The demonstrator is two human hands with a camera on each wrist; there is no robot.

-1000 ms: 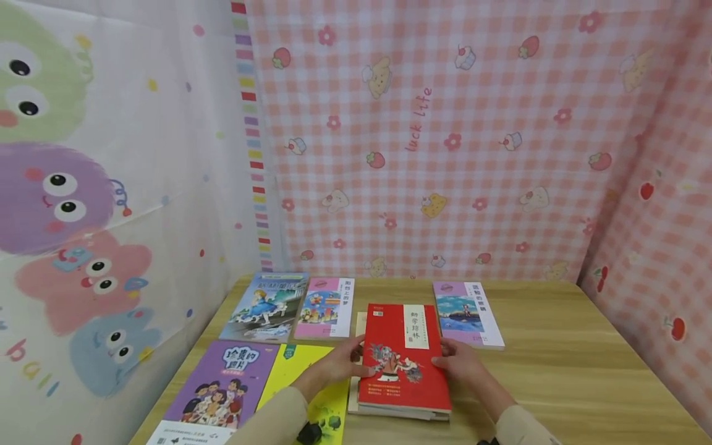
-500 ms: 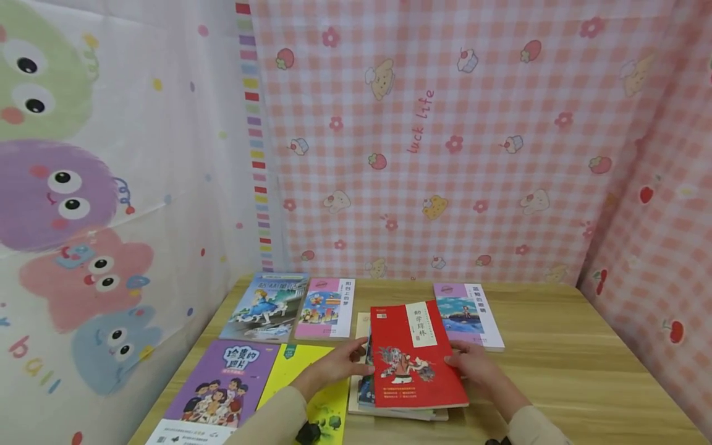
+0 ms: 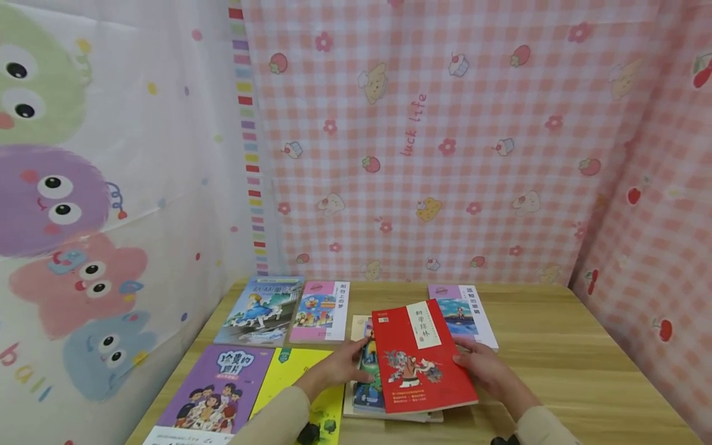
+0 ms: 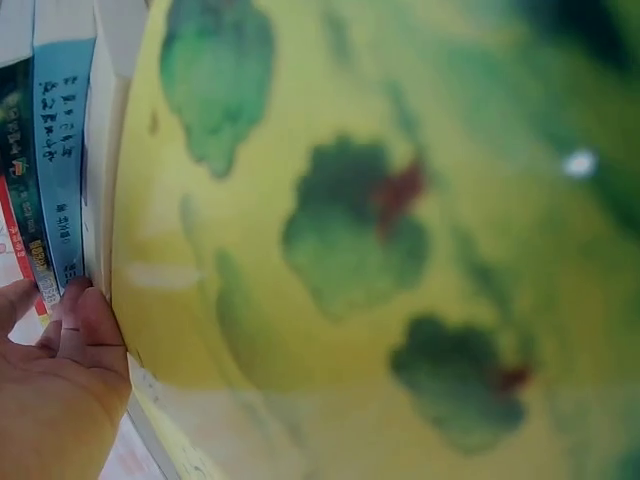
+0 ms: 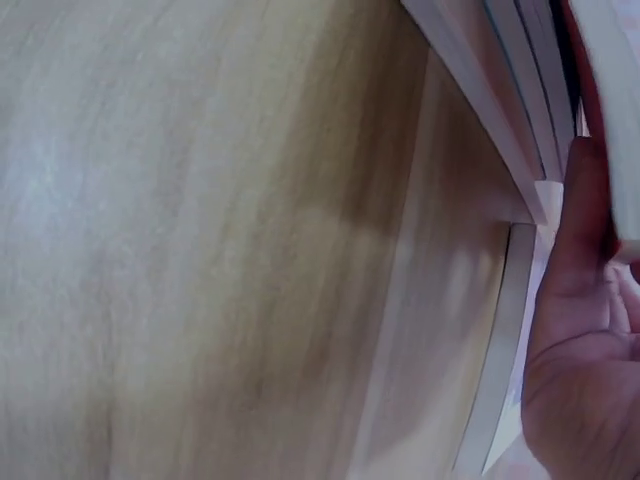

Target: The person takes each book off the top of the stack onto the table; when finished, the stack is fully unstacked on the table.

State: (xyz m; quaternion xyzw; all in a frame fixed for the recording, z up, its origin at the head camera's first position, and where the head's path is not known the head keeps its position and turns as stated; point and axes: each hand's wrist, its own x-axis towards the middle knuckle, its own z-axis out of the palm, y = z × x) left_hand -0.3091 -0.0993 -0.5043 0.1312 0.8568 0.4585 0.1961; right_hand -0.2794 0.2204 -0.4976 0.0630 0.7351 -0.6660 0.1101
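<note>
R hand [image 3: 484,368] pinches the red book [image 3: 419,356] by its R edge, thumb on the cover, fingers tucked beneath; R wrist view shows a gap betw. it & the books under, prob. b/c an edge grip gives purchase from below w/o covering the front. L hand [image 3: 336,369] holds the L side of the stack [image 3: 371,398]: fingers bent against the spines, thumb on the dark-green book [image 4: 22,160]. Likely a brace, so lower vols don't slide along w/ the top one. L wrist view also shows a light-blue spine [image 4: 62,150] in that pile.

Red book sits atop the stack, skewed & overhanging to R, approx. front-centre of the table [image 3: 567,358]; the cream book [image 3: 359,324] sticks out at L. Edges aren't flush, which prob. makes single vols easier to catch.

Just L of the stack: yellow book [image 3: 327,398], partly hidden by the L sleeve [image 3: 280,414], then purple book [image 3: 214,386], side by side, covers up, prob. so titles can be read.

Farther back: blue book [image 3: 261,312] & pink-white book [image 3: 321,312] form a row behind those two; a 2nd pink-white book [image 3: 464,315] lies behind the red one, to R, partly hidden by it. Beyond: pink check cloth [image 3: 423,154] at back, cartoon cloth [image 3: 61,204] at L, prob. hung as screens.
</note>
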